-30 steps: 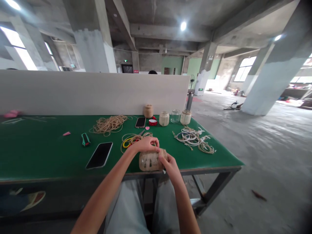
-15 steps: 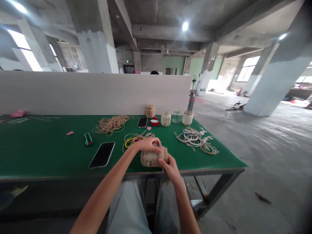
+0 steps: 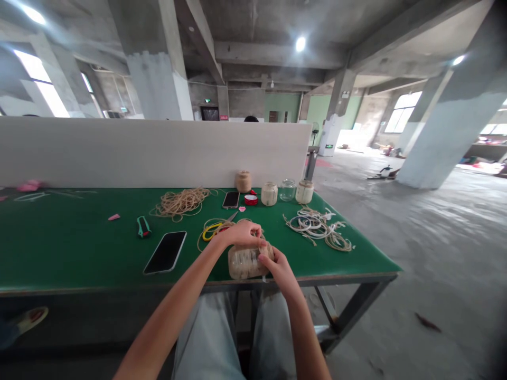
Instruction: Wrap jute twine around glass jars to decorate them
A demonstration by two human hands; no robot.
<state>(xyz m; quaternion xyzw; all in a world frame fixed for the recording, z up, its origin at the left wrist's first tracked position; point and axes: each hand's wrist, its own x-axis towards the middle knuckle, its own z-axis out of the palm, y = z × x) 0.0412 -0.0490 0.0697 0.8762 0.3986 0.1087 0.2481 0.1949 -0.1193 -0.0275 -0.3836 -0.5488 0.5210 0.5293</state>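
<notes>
A glass jar (image 3: 244,264) partly covered in beige twine lies on its side at the table's front edge, its neck facing right. My right hand (image 3: 280,266) grips it by the neck, the thumb pressed on the near side. Over the top of the jar reaches my left hand (image 3: 246,233), its fingers pinched on the twine at the neck; the fingertips are small and partly hidden. Behind my left hand lie a loose twine coil and yellow-handled scissors (image 3: 212,231), partly covered by that hand.
On the green table (image 3: 91,258) are a large phone (image 3: 165,252), green snips (image 3: 143,227), a twine heap (image 3: 182,202), a smaller phone (image 3: 231,199), red tape (image 3: 251,199), cord loops (image 3: 312,224) and several jars, including a clear one (image 3: 287,190). A white partition (image 3: 158,153) stands behind.
The jar has turned in my hands, so more bare glass shows, and it sits slightly lower. My left fingers have shifted slightly right along its neck. My right hand still grips it.
</notes>
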